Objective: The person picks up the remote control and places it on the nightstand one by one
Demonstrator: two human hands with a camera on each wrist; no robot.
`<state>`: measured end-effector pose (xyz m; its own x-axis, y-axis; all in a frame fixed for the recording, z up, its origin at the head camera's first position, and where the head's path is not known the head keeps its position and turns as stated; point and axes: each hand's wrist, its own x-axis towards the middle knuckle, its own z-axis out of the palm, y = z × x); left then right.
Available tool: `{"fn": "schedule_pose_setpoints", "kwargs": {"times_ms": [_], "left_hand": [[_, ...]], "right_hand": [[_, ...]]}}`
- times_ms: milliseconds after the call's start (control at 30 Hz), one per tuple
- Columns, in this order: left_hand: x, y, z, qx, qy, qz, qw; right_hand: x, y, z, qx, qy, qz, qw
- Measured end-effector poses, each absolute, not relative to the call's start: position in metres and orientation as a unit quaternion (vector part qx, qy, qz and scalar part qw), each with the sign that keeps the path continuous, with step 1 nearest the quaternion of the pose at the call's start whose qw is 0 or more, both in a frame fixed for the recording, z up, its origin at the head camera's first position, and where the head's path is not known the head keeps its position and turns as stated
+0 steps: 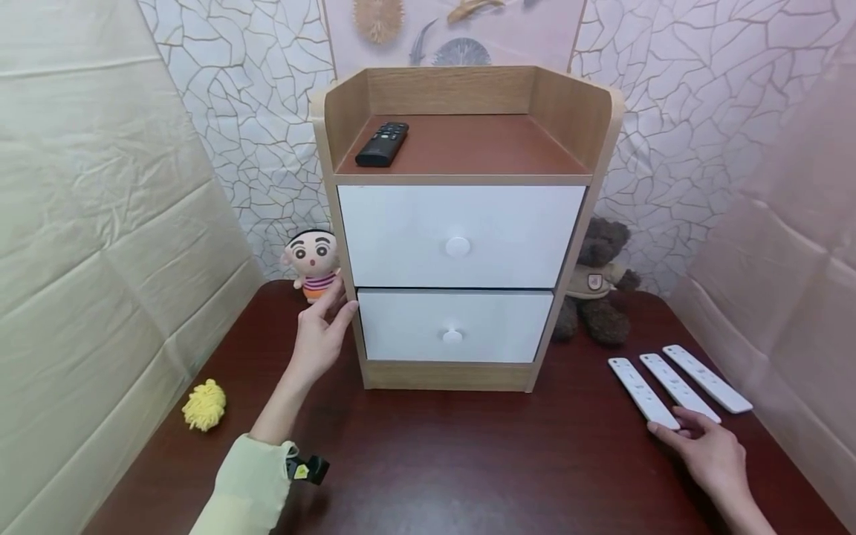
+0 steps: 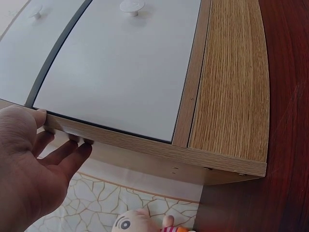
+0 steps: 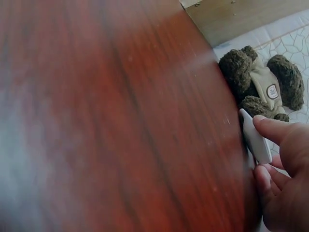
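White plastic makes up the left remote (image 1: 645, 394) we touch, lying at the right of the table (image 1: 455, 461), beside the middle white remote (image 1: 681, 389) and the right white remote (image 1: 707, 379). Our right hand (image 1: 712, 449) reaches in from the lower right corner, low over the tabletop. Its thumb and fingers are a little apart, clamped about the near end of the left remote, thumb on one side and fingers on the other.

Our left arm stretches forward in a pale green sleeve (image 1: 247, 483), a black band (image 1: 309, 469) at the cuff. The left hand (image 1: 321, 334) holds the cabinet's left side panel: we press the thumb to its front edge, while the fingers, slightly parted, bend against the outer face.

Wood-toned, the cabinet (image 1: 448, 376) stands upright. Its white upper drawer (image 1: 401, 230) and white lower drawer (image 1: 401, 327) are both closed, so we cannot tell what they contain. On the walled brown top (image 1: 468, 145) lies a black remote (image 1: 383, 145).

Beyond, we see a doll (image 1: 314, 256) just left of the cabinet, a brown teddy bear (image 1: 605, 279) at its right, and a yellow yarn ball (image 1: 204, 406) near the table's left edge.
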<state>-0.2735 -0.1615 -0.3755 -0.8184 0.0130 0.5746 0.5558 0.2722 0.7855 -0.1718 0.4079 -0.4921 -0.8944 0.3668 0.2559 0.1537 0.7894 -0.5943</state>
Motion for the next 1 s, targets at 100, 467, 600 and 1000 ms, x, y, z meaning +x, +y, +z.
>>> {"fn": "schedule_pose_setpoints", "kwargs": {"times_ms": [100,467,600,1000], "left_hand": [[-0.2735,-0.1606,-0.3745,-0.19,-0.764,-0.57,0.235],[-0.2753,-0.1614,-0.3766,-0.19,-0.768,-0.559,0.247],[-0.2753,-0.1617,-0.3764,-0.19,-0.767,-0.561,0.247],[-0.2738,-0.1612,-0.3758,-0.184,-0.764,-0.573,0.233]], "right_hand": [[-0.1732,0.4069,-0.494,-0.142,-0.931,0.286,0.179],[-0.1749,0.4033,-0.4995,-0.149,-0.928,0.28,0.196],[-0.1753,0.4009,-0.4997,-0.155,-0.924,0.281,0.207],[-0.1727,0.3995,-0.4987,-0.206,-0.91,0.286,0.218]]}}
